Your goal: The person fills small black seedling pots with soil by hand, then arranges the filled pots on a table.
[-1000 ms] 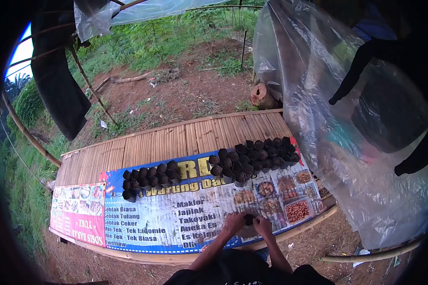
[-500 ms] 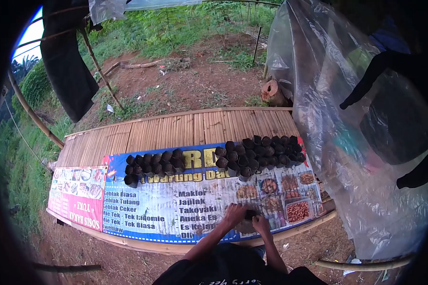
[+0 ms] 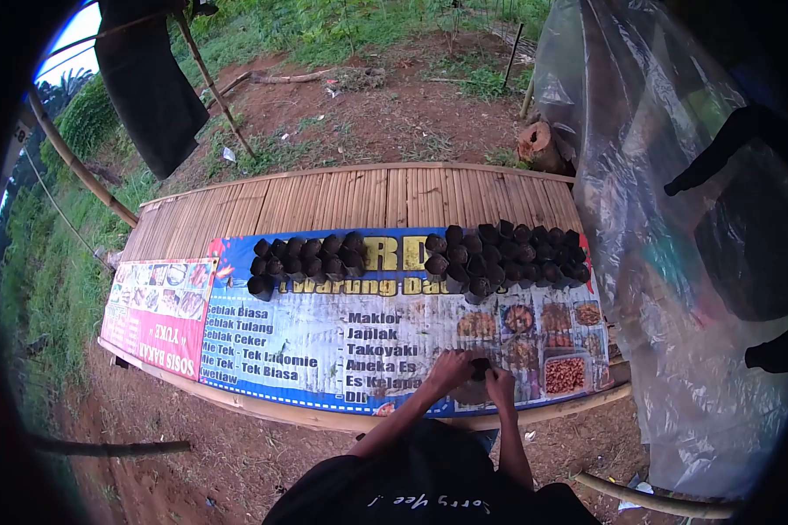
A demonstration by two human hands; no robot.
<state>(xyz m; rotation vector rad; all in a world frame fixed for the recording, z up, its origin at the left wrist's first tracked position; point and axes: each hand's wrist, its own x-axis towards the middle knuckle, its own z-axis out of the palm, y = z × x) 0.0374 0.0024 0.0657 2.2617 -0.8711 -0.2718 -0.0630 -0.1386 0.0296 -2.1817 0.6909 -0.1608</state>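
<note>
A small black plastic seedling bag (image 3: 480,367) is held between my two hands near the front edge of the banner. My left hand (image 3: 450,371) has its fingers closed on the bag's left side. On the other side, my right hand (image 3: 500,387) grips it with bent fingers. What is inside the bag is too dark to make out. Farther back stand two groups of upright black bags, apparently filled with soil: a smaller left group (image 3: 309,259) and a larger right group (image 3: 504,255). A brownish round patch (image 3: 474,394) shows on the banner below my hands.
A printed menu banner (image 3: 271,350) covers the front of a bamboo-slat table (image 3: 324,194). Clear plastic sheeting (image 3: 622,227) hangs along the right side. A cut log (image 3: 538,144) lies behind the table, and a dark cloth (image 3: 149,87) hangs at upper left.
The camera view has shifted, so the table sits higher and farther right in the picture. Both hands still hold the black bag in about the same place over the banner.
</note>
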